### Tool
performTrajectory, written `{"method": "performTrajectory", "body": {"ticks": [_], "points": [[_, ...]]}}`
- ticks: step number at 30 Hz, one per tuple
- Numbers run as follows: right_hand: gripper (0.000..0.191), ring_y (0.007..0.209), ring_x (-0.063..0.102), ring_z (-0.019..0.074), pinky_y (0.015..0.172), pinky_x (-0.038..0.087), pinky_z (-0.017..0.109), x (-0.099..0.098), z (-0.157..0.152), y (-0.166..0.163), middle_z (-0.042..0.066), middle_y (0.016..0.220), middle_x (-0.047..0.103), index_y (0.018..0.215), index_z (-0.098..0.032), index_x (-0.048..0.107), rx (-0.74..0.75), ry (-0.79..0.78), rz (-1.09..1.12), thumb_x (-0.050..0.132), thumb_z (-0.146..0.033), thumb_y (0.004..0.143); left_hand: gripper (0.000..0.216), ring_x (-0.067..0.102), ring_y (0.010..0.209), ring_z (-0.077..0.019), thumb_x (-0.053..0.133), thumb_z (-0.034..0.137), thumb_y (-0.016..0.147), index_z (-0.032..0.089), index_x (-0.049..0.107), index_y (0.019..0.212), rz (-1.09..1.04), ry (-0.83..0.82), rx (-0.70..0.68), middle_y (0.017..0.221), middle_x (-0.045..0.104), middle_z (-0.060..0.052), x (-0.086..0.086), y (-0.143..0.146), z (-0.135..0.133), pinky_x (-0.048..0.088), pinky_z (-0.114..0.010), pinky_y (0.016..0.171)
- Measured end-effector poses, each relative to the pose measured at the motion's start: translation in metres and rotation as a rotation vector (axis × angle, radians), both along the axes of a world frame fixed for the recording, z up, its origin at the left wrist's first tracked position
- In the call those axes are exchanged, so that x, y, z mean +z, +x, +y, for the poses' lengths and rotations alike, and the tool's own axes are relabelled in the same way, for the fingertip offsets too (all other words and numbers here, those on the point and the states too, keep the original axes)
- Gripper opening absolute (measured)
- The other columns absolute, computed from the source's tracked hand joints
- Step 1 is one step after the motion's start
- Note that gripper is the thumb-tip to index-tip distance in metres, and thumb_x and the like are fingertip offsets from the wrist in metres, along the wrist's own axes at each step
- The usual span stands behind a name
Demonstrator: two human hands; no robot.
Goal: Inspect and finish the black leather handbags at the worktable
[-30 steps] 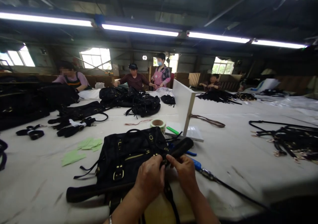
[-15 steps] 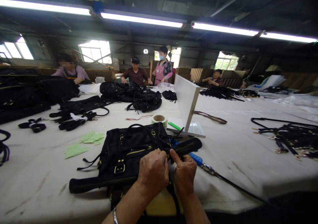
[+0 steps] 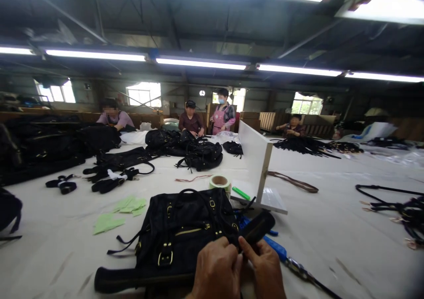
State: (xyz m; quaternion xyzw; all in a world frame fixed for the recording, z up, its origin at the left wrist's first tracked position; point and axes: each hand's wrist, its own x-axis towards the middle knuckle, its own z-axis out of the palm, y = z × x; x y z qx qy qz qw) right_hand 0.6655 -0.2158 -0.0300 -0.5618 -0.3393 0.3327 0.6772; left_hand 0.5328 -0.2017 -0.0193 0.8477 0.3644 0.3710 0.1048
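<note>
Black band (image 3: 260,226) is pinched by the right hand (image 3: 266,268); left hand (image 3: 217,268) curls beside it, grip hidden. Bag (image 3: 192,213) beyond the fingers (image 3: 248,250) already has buckles (image 3: 165,258); band work looks unfinished.

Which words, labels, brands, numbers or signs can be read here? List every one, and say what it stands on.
None can be read.
Clock: any numerals are too small to read.
Pink apron: any print is too small and blurred.
Bag: no lettering can be made out.
Tape: no lettering can be made out.
</note>
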Motion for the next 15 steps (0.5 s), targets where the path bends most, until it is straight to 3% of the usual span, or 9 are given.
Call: {"method": "performTrajectory", "body": {"ticks": [2, 5, 8, 15], "points": [[0.048, 0.065, 0.061, 0.0233, 0.055, 0.049, 0.027, -0.005, 0.001, 0.003, 0.007, 0.069, 0.068, 0.073, -0.012, 0.072, 0.016, 0.035, 0.001, 0.084, -0.053, 0.051, 0.010, 0.055, 0.086, -0.0202, 0.054, 0.015, 0.075, 0.022, 0.059, 0.081, -0.060, -0.036, -0.043, 0.092, 0.059, -0.005, 0.014, -0.001, 0.010, 0.042, -0.032, 0.073], [0.048, 0.062, 0.061, 0.0233, 0.052, 0.050, 0.027, -0.014, 0.003, 0.006, 0.006, 0.065, 0.066, 0.069, -0.013, 0.071, -0.009, 0.078, 0.040, 0.085, -0.054, 0.048, 0.036, 0.051, 0.101, -0.0221, 0.060, 0.013, 0.068, 0.025, 0.061, 0.102, -0.056, -0.062, -0.143, 0.109, 0.056, -0.005, 0.034, -0.002, 0.026, 0.039, -0.038, 0.089], [0.049, 0.054, 0.058, 0.0211, 0.046, 0.048, 0.026, -0.024, 0.004, 0.008, 0.005, 0.059, 0.063, 0.063, -0.013, 0.069, -0.047, 0.055, 0.064, 0.087, -0.055, 0.044, 0.022, 0.053, 0.096, -0.0193, 0.064, 0.018, 0.070, 0.023, 0.061, 0.090, 0.061, -0.093, -0.268, 0.098, 0.058, -0.002, 0.042, -0.003, 0.038, 0.035, -0.040, 0.093], [0.051, 0.045, 0.049, 0.0145, 0.040, 0.043, 0.023, -0.042, 0.004, 0.016, 0.000, 0.048, 0.053, 0.056, -0.013, 0.064, -0.135, -0.003, 0.021, 0.089, -0.054, 0.038, 0.024, 0.048, 0.099, -0.0194, 0.073, 0.023, 0.065, 0.026, 0.062, 0.086, 0.077, -0.073, -0.254, 0.104, 0.050, -0.001, 0.040, -0.004, 0.044, 0.035, -0.039, 0.089]]}}
